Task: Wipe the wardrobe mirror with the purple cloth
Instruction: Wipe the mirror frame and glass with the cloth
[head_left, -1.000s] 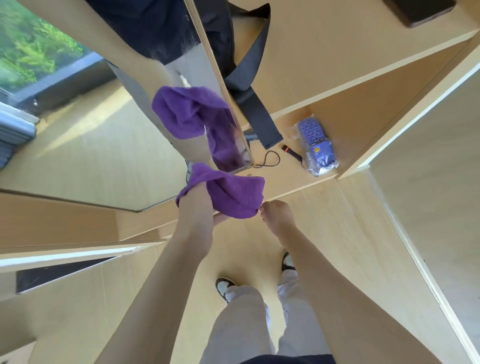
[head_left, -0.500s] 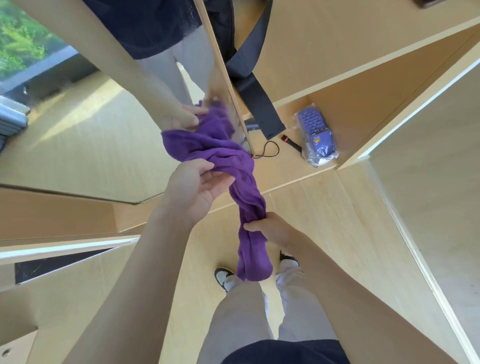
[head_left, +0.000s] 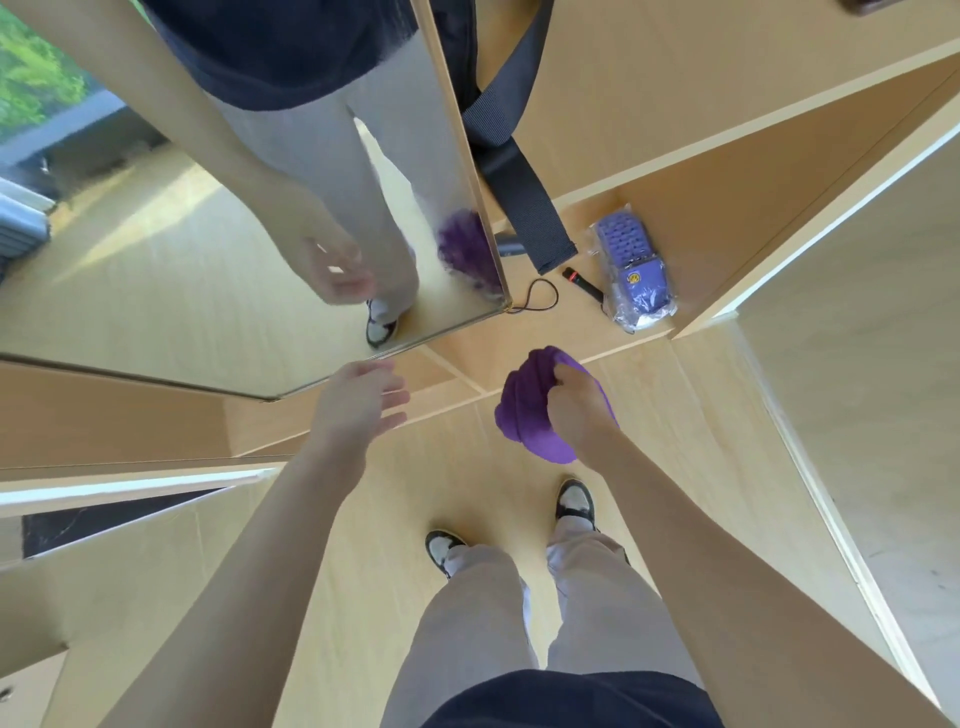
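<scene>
The wardrobe mirror (head_left: 156, 291) fills the upper left on an open door and reflects my legs, an arm and a purple blur near its right edge. My right hand (head_left: 574, 410) grips the bunched purple cloth (head_left: 530, 415), held low in front of the wardrobe's bottom shelf, apart from the glass. To the left, my left hand (head_left: 363, 405) hovers just below the mirror's lower edge with its fingers spread, holding nothing.
Inside the wardrobe a black strap (head_left: 519, 182) hangs down. On the bottom shelf (head_left: 571, 332) lie a bagged purple slipper (head_left: 636, 275), a small black and red stick (head_left: 584, 283) and a thin cord loop (head_left: 537, 299). My feet stand on a light wooden floor (head_left: 467, 493).
The cloth was stretched between both hands near the mirror; my left hand has let go, and my right hand has bunched the cloth and moved it right, away from the glass.
</scene>
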